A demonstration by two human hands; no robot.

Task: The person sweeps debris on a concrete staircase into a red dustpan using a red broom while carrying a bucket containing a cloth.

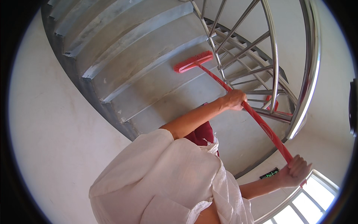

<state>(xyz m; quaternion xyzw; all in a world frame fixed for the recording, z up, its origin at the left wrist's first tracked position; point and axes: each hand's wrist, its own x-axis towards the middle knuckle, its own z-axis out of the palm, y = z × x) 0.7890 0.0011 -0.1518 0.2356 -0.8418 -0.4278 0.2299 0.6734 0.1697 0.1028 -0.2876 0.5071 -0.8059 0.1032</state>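
A red broom [258, 121] runs diagonally across the view, with a red bristled head [193, 61] at its far end. That head is at a grey stair tread [156, 81], close to the foot of the metal railing. My left hand [235, 99] grips the shaft partway along, beside the railing's lower bars. Around the upper end of the same shaft my right hand [296, 171] is closed, slightly blurred. A short tip of the handle shows beyond it.
A curved stainless-steel railing [274, 56] borders the steps on the right. Through its bars another flight [246, 63] and a red object [271, 103] show. A white wall [64, 131] stands at left. At lower right are a lit sign [269, 173] and a window [307, 198].
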